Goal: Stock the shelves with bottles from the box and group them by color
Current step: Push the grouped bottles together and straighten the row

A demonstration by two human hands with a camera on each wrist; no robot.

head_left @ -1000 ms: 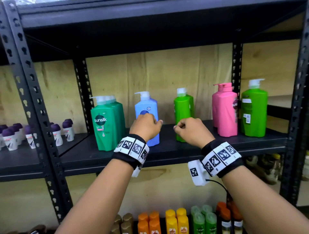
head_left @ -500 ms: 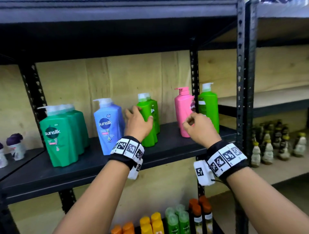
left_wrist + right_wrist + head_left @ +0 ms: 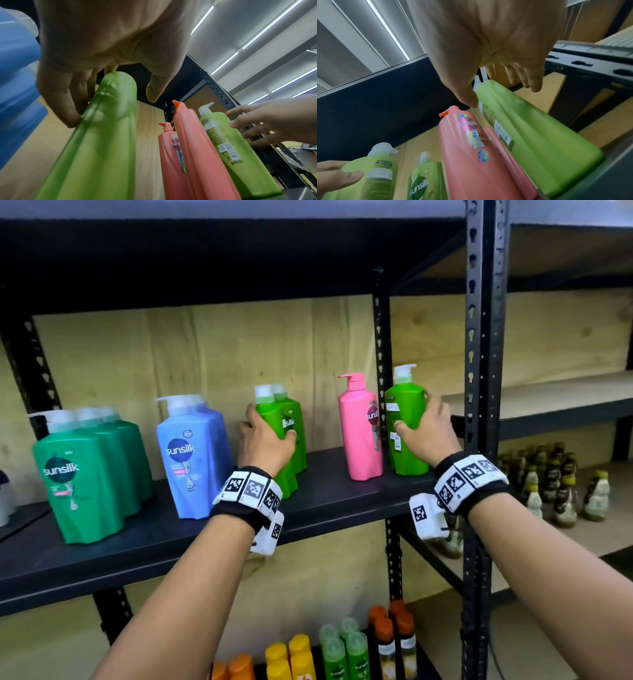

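Observation:
On the black shelf (image 3: 325,508) stand dark green bottles (image 3: 85,484), blue bottles (image 3: 191,453), two light green bottles, pink bottles (image 3: 359,433) and a lone light green bottle (image 3: 407,453) at the right end. My left hand (image 3: 272,428) grips the front light green bottle (image 3: 270,410) of the pair, fingers on its left side (image 3: 73,119), thumb on its right. My right hand (image 3: 416,414) wraps the lone green bottle (image 3: 530,135), thumb on its label side (image 3: 472,102), fingers round its right side. The box is out of view.
A black upright post (image 3: 479,405) stands just right of my right hand. The lower shelf holds small orange, yellow and green bottles (image 3: 335,652). The neighbouring rack has several small dark-capped bottles (image 3: 561,487) on a low wooden shelf.
My left hand went from the blue bottle to the front light green one and took hold. My right hand passed the pink bottles to the lone green bottle at the right end.

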